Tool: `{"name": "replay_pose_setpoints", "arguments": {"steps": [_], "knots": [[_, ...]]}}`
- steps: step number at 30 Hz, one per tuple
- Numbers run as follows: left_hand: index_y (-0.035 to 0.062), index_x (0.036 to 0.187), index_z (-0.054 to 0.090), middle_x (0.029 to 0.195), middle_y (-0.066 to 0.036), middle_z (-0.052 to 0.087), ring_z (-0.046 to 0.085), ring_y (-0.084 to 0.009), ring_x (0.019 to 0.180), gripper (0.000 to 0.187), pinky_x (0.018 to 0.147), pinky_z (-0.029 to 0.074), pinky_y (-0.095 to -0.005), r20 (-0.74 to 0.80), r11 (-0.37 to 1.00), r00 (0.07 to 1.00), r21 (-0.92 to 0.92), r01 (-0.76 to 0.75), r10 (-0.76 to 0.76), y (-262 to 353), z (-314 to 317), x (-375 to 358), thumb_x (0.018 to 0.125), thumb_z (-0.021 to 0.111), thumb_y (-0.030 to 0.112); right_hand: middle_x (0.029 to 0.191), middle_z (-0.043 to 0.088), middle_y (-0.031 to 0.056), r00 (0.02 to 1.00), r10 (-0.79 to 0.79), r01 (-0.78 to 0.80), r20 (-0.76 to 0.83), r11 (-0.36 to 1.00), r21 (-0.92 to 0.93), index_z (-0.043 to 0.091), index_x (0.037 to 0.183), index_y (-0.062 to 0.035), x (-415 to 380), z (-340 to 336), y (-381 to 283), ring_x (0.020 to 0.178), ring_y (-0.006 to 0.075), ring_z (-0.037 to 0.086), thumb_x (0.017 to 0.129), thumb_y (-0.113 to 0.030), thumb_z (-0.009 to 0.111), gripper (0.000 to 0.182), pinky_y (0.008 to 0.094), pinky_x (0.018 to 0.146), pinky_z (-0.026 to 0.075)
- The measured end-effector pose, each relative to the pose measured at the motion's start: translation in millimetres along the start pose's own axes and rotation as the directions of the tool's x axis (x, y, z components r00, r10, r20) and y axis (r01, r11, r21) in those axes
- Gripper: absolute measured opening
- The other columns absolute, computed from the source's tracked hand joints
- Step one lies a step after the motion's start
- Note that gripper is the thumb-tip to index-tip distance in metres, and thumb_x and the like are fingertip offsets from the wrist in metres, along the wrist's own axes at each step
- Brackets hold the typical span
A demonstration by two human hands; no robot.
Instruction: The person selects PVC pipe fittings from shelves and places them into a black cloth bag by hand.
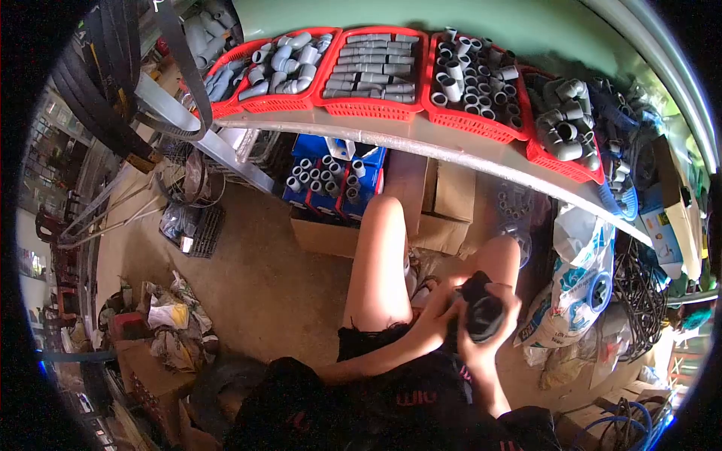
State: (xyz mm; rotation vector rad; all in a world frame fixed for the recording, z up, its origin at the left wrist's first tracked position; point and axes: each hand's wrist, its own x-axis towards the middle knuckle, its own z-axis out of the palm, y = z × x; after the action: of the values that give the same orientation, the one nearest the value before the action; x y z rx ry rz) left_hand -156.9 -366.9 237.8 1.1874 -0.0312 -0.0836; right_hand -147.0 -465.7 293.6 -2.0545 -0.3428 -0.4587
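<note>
Holding one black rounded object point(483, 314) here, over the lap just by the right knee point(505, 254), can't tell exactly what it is tbh. Long axis runs roughly away from the body, narrower end pointing toward the shelf point(421, 141). Two hands on it: left hand point(447, 307) closed on its left side, right hand point(502, 322) wrapped round the other. Beyond the knees, five red plastic baskets point(470, 124) of grey pipe fittings point(376, 68) sit in a row up top, and one cardboard carton point(325, 237) holding blue boxes point(370, 180) sits underneath.
</note>
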Motion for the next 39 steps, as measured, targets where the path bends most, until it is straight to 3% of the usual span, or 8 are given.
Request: {"name": "replay_pose_setpoints", "arguments": {"steps": [13, 17, 20, 24, 27, 30, 35, 39], "knots": [[0.0023, 0.107, 0.044, 0.08, -0.001, 0.052, 0.049, -0.0061, 0.068, 0.025, 0.059, 0.038, -0.0193, 0.06, 0.992, 0.99, 0.015, 0.127, -0.128, -0.9, -4.8, -17.6, 0.088, 0.048, 0.016, 0.1, 0.048, 0.0116, 0.894, 0.093, -0.126, -0.439, 0.991, -0.047, 0.046, 0.104, 0.0008, 28.4, -11.8, 15.0, 0.094, 0.0232, 0.047, 0.068, -0.001, 0.063, 0.041, 0.0337, 0.088, 0.034], [0.0013, 0.118, 0.041, 0.09, -0.004, 0.052, 0.048, -0.0074, 0.08, 0.046, 0.071, 0.04, -0.0215, 0.135, 0.943, 0.955, -0.172, 0.285, -0.264, 27.6, -9.2, 3.1, 0.091, 0.036, 0.038, 0.098, 0.047, 0.0113, 0.904, 0.18, -0.124, -0.388, 0.979, 0.165, 0.045, 0.103, -0.0007, 7.9, -4.9, 7.4, 0.091, 0.0225, 0.047, 0.066, -0.003, 0.065, 0.042, 0.0326, 0.086, 0.035], [0.0017, 0.116, 0.041, 0.097, -0.006, 0.048, 0.045, -0.0128, 0.093, 0.037, 0.087, 0.034, -0.0243, 0.003, 0.984, 0.998, -0.167, 0.067, -0.067, 5.8, 14.1, -6.6, 0.094, 0.031, 0.029, 0.098, 0.047, 0.0114, 0.996, -0.037, 0.036, -0.087, 0.999, -0.008, 0.044, 0.104, -0.0004, -0.8, 1.1, 4.0, 0.093, 0.024, 0.048, 0.066, 0.0, 0.062, 0.042, 0.0348, 0.085, 0.037], [-0.0048, 0.113, 0.036, 0.108, -0.016, 0.046, 0.043, -0.0212, 0.103, 0.047, 0.089, 0.031, -0.0313, -0.019, 0.976, 0.999, 0.215, -0.038, 0.043, 5.2, 12.3, -13.7, 0.091, 0.033, 0.036, 0.099, 0.048, 0.0122, 0.971, -0.035, 0.005, -0.238, 0.992, -0.122, 0.045, 0.104, -0.0002, 15.2, 6.8, 9.9, 0.095, 0.0259, 0.046, 0.065, 0.0, 0.063, 0.043, 0.0362, 0.089, 0.032], [0.0009, 0.118, 0.033, 0.075, -0.001, 0.042, 0.041, -0.0061, 0.061, 0.052, 0.055, 0.036, -0.0201, 0.082, 0.993, 0.99, -0.029, 0.119, -0.116, 21.4, 18.3, -17.1, 0.086, 0.046, 0.04, 0.101, 0.049, 0.0104, 0.922, -0.046, 0.007, -0.385, 0.995, -0.101, 0.046, 0.106, 0.0004, 40.7, 3.2, 18.8, 0.097, 0.0223, 0.046, 0.069, 0.0, 0.062, 0.04, 0.0334, 0.09, 0.032], [0.0052, 0.096, 0.036, 0.077, -0.003, 0.046, 0.044, -0.0073, 0.057, 0.029, 0.05, 0.037, -0.02, -0.01, 0.989, 0.993, -0.091, 0.119, -0.12, 15.3, 10.9, -7.1, 0.083, 0.055, 0.023, 0.099, 0.049, 0.009, 0.882, 0.008, -0.049, -0.472, 0.996, -0.074, 0.046, 0.106, 0.0003, 47.8, -2.9, 18.1, 0.095, 0.0198, 0.046, 0.071, -0.002, 0.061, 0.039, 0.0318, 0.09, 0.032], [0.0022, 0.09, 0.042, 0.084, -0.005, 0.044, 0.044, -0.0091, 0.077, 0.022, 0.062, 0.038, -0.0222, -0.155, 0.921, 0.938, -0.29, 0.258, -0.311, 25.3, -11.5, 12.0, 0.087, 0.052, 0.021, 0.098, 0.047, 0.0106, 0.977, -0.002, 0.007, -0.211, 1.0, 0.022, 0.045, 0.105, -0.0021, 15.7, 3.9, 3.1, 0.093, 0.0226, 0.047, 0.066, -0.002, 0.063, 0.042, 0.0339, 0.086, 0.035], [-0.0019, 0.103, 0.038, 0.095, -0.011, 0.041, 0.041, -0.0147, 0.086, 0.023, 0.075, 0.037, -0.0267, -0.169, 0.985, 0.983, 0.17, -0.039, 0.068, -8.4, -6.1, -0.2, 0.089, 0.044, 0.016, 0.1, 0.046, 0.0121, 0.992, -0.12, 0.121, -0.024, 0.992, 0.04, 0.044, 0.106, -0.0023, 12.3, 18.2, 1.3, 0.094, 0.0239, 0.047, 0.066, 0.001, 0.064, 0.045, 0.0346, 0.085, 0.036]]}}
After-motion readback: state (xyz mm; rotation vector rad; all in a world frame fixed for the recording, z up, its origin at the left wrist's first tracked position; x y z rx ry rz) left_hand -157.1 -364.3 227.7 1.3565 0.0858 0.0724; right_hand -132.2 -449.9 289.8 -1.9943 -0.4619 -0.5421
